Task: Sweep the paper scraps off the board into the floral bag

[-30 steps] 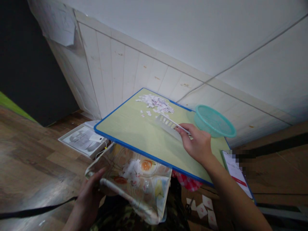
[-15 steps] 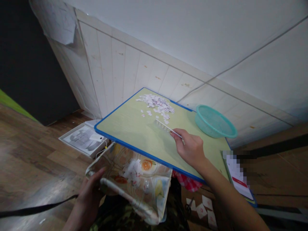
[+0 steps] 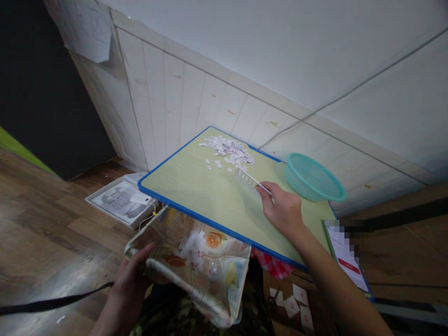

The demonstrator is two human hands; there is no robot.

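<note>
My right hand (image 3: 283, 207) is closed around the handle of a thin white brush (image 3: 248, 178) with tufts along its lower side. The brush is over the green tabletop (image 3: 196, 182), its tip close to a pile of small white paper pieces (image 3: 229, 150). A few loose paper scraps (image 3: 218, 164) lie apart from that pile. At the lower left, my left hand (image 3: 135, 268) grips the rim of a fruit-print cloth bag (image 3: 206, 289), held open below the table's near edge. More white paper pieces (image 3: 193, 247) lie inside the bag.
A turquoise plastic basin (image 3: 315, 177) stands at the table's right side, near the white wall (image 3: 196, 88). A phone or booklet (image 3: 346, 256) lies at the right corner. On the floor are an open white box (image 3: 122, 203), scissors (image 3: 273, 298) and several paper cards (image 3: 299, 294).
My right hand and the brush have moved slightly right, away from the loose scraps. The left hand and the bag have stayed in place.
</note>
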